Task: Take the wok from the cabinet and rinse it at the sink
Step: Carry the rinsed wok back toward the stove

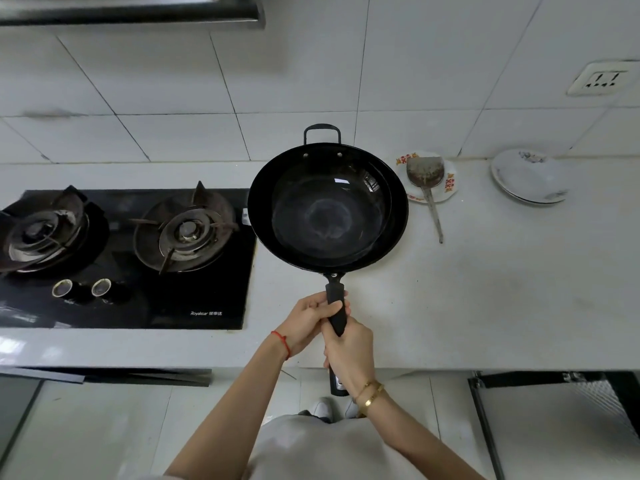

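Note:
A black wok (327,207) with a long black handle and a small loop handle at its far rim hangs level over the white countertop (485,289), just right of the stove. Both hands grip the long handle. My left hand (311,318) wraps the upper part of the handle, and my right hand (349,351) holds it lower down. The wok's inside looks dark and bare. No sink or cabinet interior shows in the head view.
A black two-burner gas stove (121,258) fills the counter's left. A plate with a metal spatula (429,188) lies right of the wok, and stacked white plates (530,176) sit farther right. A wall socket (602,79) is on the tiles. An open cabinet door (554,410) shows at lower right.

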A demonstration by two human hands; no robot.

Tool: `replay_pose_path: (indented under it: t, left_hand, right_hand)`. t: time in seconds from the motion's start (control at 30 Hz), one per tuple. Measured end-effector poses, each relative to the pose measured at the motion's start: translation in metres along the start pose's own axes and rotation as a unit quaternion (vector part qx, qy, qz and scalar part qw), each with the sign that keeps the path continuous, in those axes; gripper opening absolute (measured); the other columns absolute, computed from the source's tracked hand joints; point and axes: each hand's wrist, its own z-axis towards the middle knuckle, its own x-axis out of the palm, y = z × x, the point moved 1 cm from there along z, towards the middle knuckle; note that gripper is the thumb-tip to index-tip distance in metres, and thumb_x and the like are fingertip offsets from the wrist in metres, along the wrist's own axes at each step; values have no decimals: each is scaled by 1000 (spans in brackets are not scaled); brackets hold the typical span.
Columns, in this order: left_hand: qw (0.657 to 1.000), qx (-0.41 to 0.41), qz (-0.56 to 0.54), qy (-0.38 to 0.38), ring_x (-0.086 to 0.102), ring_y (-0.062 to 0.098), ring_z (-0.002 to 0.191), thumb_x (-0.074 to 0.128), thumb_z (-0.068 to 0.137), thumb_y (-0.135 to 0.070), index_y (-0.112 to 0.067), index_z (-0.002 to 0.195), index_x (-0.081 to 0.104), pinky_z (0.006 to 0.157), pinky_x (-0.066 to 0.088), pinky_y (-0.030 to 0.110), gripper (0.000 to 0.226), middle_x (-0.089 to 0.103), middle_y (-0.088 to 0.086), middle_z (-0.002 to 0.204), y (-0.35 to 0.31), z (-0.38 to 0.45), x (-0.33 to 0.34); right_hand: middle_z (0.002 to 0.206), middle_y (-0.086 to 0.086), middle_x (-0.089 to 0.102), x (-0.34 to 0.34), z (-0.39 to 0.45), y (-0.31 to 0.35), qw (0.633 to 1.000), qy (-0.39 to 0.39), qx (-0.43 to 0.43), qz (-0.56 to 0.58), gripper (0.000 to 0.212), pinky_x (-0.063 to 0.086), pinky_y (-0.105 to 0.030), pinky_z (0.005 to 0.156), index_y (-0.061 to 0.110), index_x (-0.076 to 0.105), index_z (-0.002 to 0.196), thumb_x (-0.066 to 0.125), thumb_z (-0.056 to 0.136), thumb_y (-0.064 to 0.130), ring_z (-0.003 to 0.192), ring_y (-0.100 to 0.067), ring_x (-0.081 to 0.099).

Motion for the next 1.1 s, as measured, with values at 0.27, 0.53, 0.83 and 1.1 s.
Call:
replay_pose_path:
  t: [0.27, 0.53, 0.83, 1.1]
  left_hand:
    - [999, -21, -24, 11, 63, 20, 98, 55, 97, -7, 0, 131, 55, 96, 52, 31, 34, 65, 9, 99, 7, 8, -11]
    - [999, -31, -30, 11, 63, 21, 98, 56, 97, -7, 1, 132, 54, 96, 50, 33, 36, 65, 8, 98, 13, 14, -20]
    - [998, -38, -41, 11, 61, 22, 100, 55, 96, -4, 2, 131, 55, 96, 49, 33, 35, 64, 10, 99, 21, 19, -27]
    - [997, -45, -57, 12, 61, 21, 100, 55, 96, -3, 2, 132, 55, 94, 51, 31, 36, 64, 9, 100, 23, 20, -31]
  right_hand:
    - [53, -6, 58, 11, 6, -7, 1000, -6, 7, -8, 22, 45, -23, 36, 4, 60, 82, 55, 94, 21, 37, -17, 57]
    - [53, -7, 59, 18, 12, -13, 1000, -12, 13, -11, 21, 45, -22, 36, 4, 62, 81, 55, 94, 20, 40, -24, 60]
    - [51, -3, 56, 24, 16, -20, 1000, -15, 23, 0, 20, 45, -23, 35, 4, 61, 80, 56, 94, 18, 37, -18, 55]
    - [52, -5, 57, 29, 18, -24, 1000, -15, 24, 2, 18, 43, -21, 35, 7, 61, 82, 55, 94, 19, 38, -20, 56]
